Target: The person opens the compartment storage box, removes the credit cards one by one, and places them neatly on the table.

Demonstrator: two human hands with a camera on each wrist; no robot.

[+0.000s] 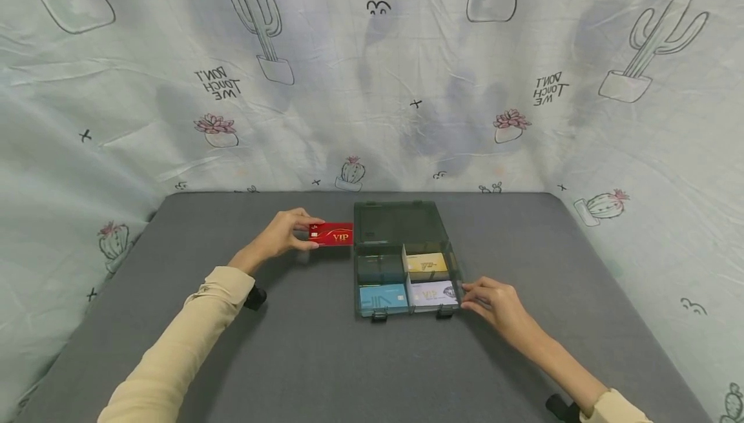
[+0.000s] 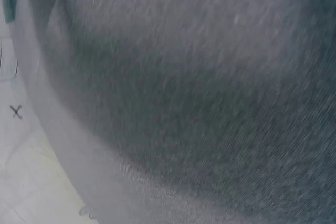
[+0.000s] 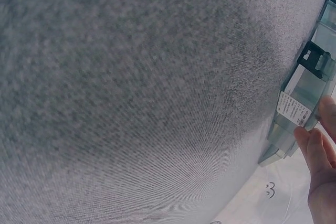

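Note:
In the head view my left hand [image 1: 285, 232] pinches a red VIP card [image 1: 331, 234] at its left end, fingers behind and thumb in front. The card is level, its right end beside the dark translucent storage box [image 1: 401, 224], whose lid lies back. Gold cards [image 1: 426, 264] fill the box's back right compartment, blue cards [image 1: 383, 297] the front left, and silver VIP cards [image 1: 433, 294] the front right. No cards show in the back left compartment. Fingertips of my right hand [image 1: 494, 307] touch the box's right side, near a white label [image 3: 294, 108] in the right wrist view.
The box stands on a grey cloth-covered table [image 1: 314, 358]. A pale curtain [image 1: 372, 74] printed with cacti surrounds its back and sides. Two black latches [image 1: 379, 316] are on the box's front edge. The left wrist view shows mostly table cloth [image 2: 173, 103].

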